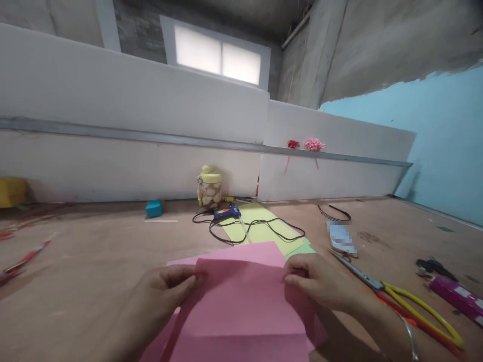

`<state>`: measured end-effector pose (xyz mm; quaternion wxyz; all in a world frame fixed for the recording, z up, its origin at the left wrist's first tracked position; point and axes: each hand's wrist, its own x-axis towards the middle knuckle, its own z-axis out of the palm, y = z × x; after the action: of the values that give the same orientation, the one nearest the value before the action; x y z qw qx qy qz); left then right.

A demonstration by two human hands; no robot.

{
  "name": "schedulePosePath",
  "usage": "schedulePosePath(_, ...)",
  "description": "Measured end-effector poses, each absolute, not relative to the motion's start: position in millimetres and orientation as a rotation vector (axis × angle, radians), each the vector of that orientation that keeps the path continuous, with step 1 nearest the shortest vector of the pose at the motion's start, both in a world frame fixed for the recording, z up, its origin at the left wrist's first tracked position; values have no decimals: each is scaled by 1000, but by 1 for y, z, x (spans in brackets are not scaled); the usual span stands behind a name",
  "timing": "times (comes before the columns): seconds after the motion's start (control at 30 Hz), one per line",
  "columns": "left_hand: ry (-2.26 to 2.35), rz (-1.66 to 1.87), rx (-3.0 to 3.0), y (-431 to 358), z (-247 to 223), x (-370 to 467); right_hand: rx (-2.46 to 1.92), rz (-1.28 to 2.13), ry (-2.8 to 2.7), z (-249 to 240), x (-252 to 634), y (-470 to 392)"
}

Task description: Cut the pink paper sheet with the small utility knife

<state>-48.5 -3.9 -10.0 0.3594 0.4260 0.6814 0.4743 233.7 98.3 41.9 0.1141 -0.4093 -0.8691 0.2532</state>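
Note:
A pink paper sheet (241, 301) lies on the brown tabletop (94, 271) right in front of me, with its near part folded up and over. My left hand (158, 296) pinches the upper left corner of the fold. My right hand (320, 284) pinches the upper right corner, a metal bangle on its wrist. Both hands hold the same folded edge, level with each other.
Yellow and green paper sheets (260, 229) lie beyond the pink one, with a blue glue gun (228, 212) and its black cord on them. Yellow-handled scissors (400, 296) lie to the right, a magenta packet (456, 296) farther right. A yellow jar (210, 187) and teal box (154, 208) stand by the wall.

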Motion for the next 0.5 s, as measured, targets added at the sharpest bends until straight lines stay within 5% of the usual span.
schedulePosePath(0.5, 1728, 1322, 972, -14, -12, -34, -1253, 1020, -2512, 35, 237, 105)
